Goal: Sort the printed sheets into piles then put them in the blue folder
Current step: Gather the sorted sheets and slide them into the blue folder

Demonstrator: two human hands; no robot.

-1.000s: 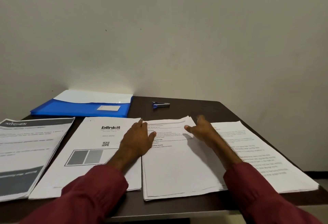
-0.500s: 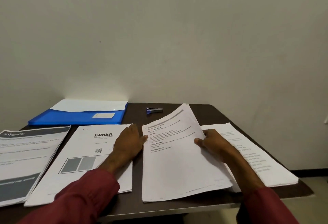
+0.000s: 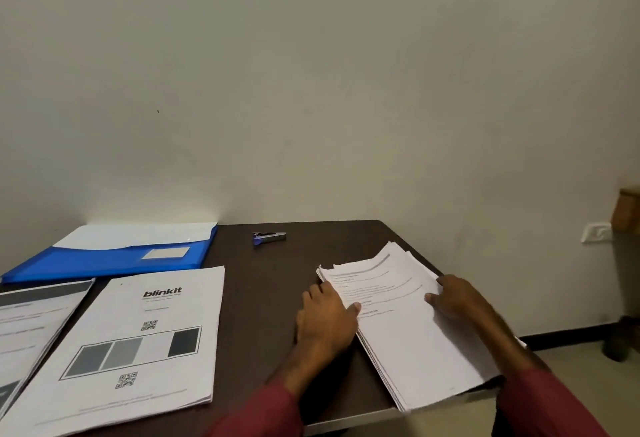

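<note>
Paper lies in three piles on a dark brown table [image 3: 273,301] that stands against a plain pale wall [image 3: 311,90]. At the far left corner is a flat blue plastic folder [image 3: 86,267]. It holds some white sheets [image 3: 138,235], whose far part shows above the folder's slanted front flap. A pale label pocket [image 3: 166,253] sits on that flap.

Near the folder, at the left edge of the view, lies a pile of printed sheets with grey bands [image 3: 31,325], partly cut off. Just beside it is a pile of white printed sheets headed "blinkit" [image 3: 145,336], with QR codes and a row of grey blocks on top.

Well apart, at the table's right side, lies a skewed pile of white text sheets [image 3: 415,343], fanned at its far end; its near corner reaches the table's front edge. The left hand [image 3: 325,319] rests on the table against this pile's left edge, fingers straight and thumb laid on the top sheet. The right hand [image 3: 457,301] grips the pile's right edge, thumb on top and fingers curled round it; the fingertips are hidden.

A small blue and silver stapler [image 3: 269,237] lies near the far edge of the table. Dark red sleeves [image 3: 263,412] cover both forearms. A white wall socket [image 3: 596,232] shows at the far right.
</note>
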